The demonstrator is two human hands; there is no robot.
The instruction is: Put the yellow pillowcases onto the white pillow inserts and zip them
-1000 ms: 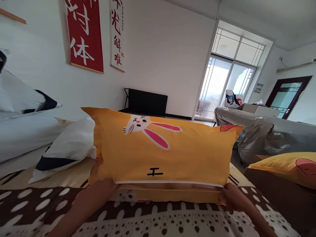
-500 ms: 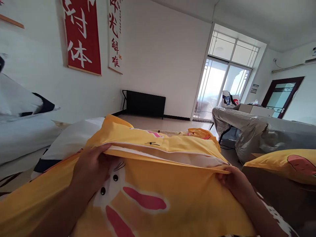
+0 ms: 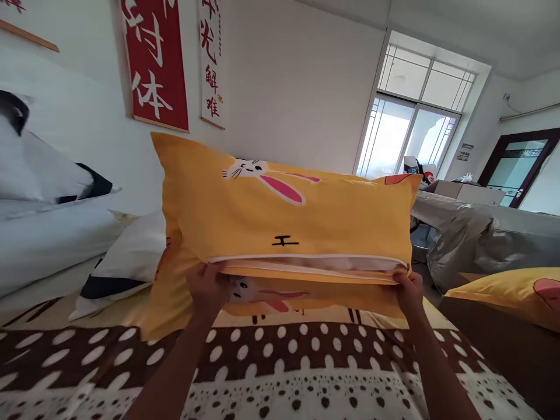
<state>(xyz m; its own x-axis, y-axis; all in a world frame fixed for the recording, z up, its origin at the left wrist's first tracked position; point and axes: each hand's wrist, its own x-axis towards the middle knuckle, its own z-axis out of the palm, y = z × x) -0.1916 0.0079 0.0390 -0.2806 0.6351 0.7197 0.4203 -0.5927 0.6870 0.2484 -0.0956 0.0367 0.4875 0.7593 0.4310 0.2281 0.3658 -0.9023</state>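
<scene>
A yellow pillowcase [image 3: 341, 216] with rabbit prints and pink ears stands raised on its long side in front of me, plump as if filled. Along its lower front runs a long opening edged with white zip tape, and pale fabric shows inside. My left hand [image 3: 209, 291] is closed on the left end of that opening's edge. At the right end, my right hand [image 3: 409, 289] pinches the same edge. The lower part folds under, with another rabbit print in shadow. What fills the pillowcase is mostly hidden.
Beneath lies a brown and cream spotted blanket [image 3: 280, 361]. White and navy pillows [image 3: 126, 262] are piled on the left. At the right, another yellow pillow [image 3: 507, 294] rests on a brown surface, with a plastic-covered table [image 3: 472, 216] behind it.
The pillowcase has been lifted and tipped upright, so its far side now faces me and the spotted blanket shows below. Both hands keep hold of the opening's edge.
</scene>
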